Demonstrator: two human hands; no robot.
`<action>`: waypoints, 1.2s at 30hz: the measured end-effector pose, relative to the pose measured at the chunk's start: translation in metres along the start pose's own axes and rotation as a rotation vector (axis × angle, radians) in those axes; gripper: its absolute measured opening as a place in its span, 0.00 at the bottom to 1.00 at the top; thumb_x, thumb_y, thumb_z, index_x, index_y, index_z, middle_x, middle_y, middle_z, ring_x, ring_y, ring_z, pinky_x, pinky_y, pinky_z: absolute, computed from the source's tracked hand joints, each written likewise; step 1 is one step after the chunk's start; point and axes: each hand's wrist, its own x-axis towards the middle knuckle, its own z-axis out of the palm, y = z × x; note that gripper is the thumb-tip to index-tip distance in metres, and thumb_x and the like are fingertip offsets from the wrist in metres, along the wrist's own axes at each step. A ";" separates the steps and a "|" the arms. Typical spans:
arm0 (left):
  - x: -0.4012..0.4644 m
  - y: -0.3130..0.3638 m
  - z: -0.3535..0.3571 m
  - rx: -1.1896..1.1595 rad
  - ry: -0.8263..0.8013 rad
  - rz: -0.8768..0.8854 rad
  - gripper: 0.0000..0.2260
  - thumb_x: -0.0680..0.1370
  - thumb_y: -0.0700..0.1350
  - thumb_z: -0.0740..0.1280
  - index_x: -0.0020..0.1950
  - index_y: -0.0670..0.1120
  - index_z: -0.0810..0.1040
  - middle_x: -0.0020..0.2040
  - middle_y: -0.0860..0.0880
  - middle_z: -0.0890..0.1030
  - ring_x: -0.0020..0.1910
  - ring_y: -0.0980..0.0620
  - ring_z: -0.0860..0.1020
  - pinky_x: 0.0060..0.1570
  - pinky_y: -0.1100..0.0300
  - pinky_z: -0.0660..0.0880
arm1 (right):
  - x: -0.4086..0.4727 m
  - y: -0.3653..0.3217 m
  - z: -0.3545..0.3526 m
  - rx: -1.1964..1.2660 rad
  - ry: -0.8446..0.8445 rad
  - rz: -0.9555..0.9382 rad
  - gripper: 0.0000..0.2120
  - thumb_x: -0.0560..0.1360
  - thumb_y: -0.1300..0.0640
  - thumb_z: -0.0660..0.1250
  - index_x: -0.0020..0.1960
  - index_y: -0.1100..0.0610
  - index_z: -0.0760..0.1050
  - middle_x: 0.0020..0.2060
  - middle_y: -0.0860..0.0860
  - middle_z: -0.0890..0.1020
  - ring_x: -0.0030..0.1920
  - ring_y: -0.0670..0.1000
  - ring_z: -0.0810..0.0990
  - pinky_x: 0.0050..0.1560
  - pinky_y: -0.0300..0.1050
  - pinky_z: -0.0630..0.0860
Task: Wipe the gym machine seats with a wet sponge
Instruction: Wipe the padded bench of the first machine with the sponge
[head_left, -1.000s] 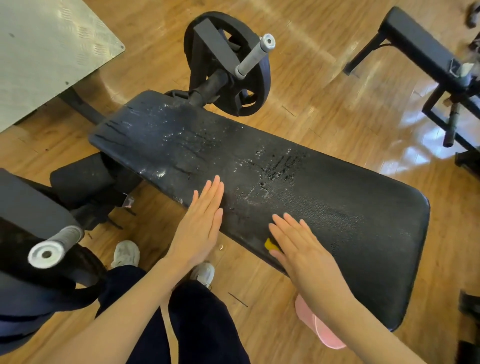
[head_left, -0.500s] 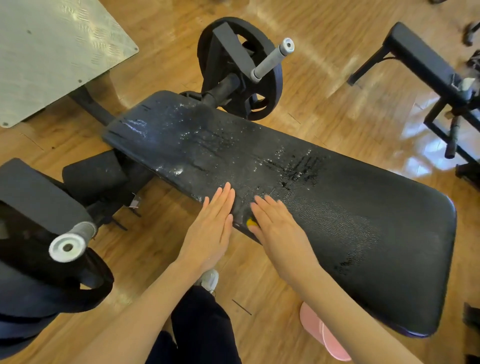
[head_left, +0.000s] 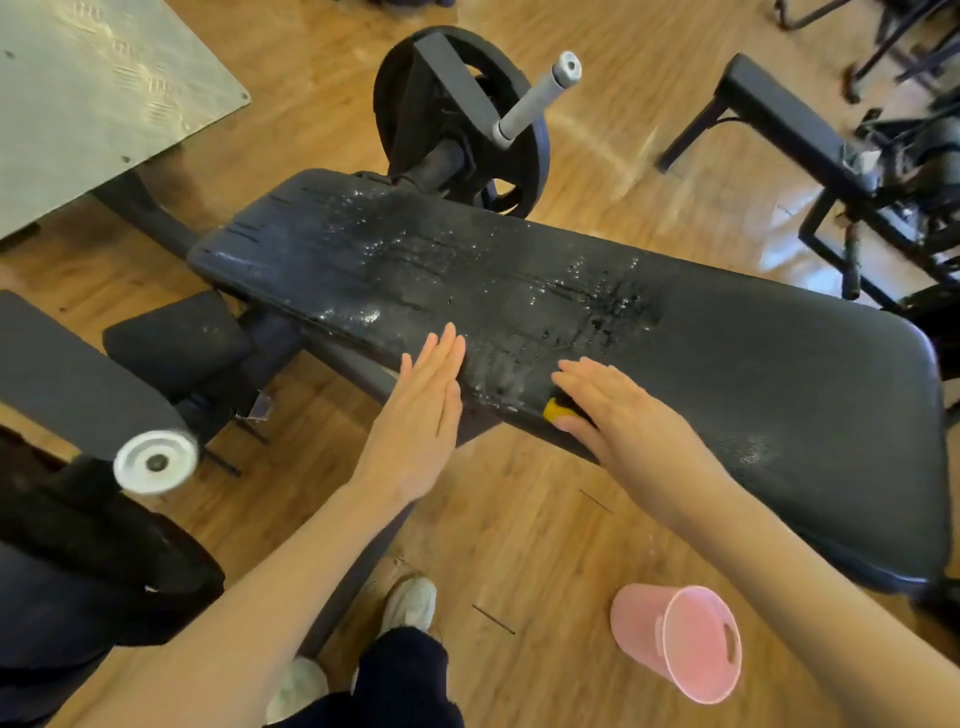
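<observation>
Two hands lie flat on one long, grainy black pad (head_left: 571, 291): the left hand (head_left: 421, 415) with fingers pressed together at its near edge, the right hand (head_left: 618, 410) with straight fingers pressing one yellow sponge (head_left: 557, 408). One round pink bucket (head_left: 675, 642) lies tipped on the wooden floor (head_left: 545, 519) below the pad.

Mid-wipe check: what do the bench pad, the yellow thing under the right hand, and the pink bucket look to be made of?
Bench pad: looks like black vinyl or faux leather, with a pebbled grain and water beading on it. Sponge: only a yellow corner shows under the flat right hand; probably soft foam, though too little shows to be sure. Pink bucket: apparently thin moulded plastic, smooth, slightly translucent, with a cut-out handle slot.
</observation>
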 end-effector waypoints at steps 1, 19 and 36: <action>-0.003 -0.004 -0.001 0.008 0.001 -0.011 0.25 0.82 0.51 0.40 0.80 0.49 0.48 0.80 0.56 0.46 0.79 0.59 0.43 0.74 0.66 0.35 | -0.013 0.003 -0.003 0.001 0.027 0.014 0.23 0.81 0.49 0.59 0.73 0.57 0.65 0.73 0.51 0.67 0.75 0.51 0.62 0.70 0.37 0.49; 0.004 -0.058 0.031 0.033 0.366 0.279 0.23 0.84 0.47 0.47 0.78 0.47 0.66 0.77 0.53 0.65 0.79 0.59 0.54 0.78 0.61 0.44 | 0.049 -0.050 0.014 -0.041 -0.011 -0.040 0.20 0.83 0.51 0.56 0.73 0.54 0.65 0.72 0.49 0.67 0.72 0.49 0.63 0.66 0.40 0.58; 0.033 -0.083 0.061 -0.171 0.685 0.548 0.19 0.84 0.42 0.50 0.69 0.43 0.75 0.66 0.50 0.77 0.70 0.55 0.71 0.79 0.55 0.45 | 0.041 -0.049 0.072 -0.297 0.536 -0.121 0.15 0.76 0.56 0.68 0.59 0.61 0.79 0.58 0.57 0.81 0.59 0.61 0.79 0.60 0.55 0.73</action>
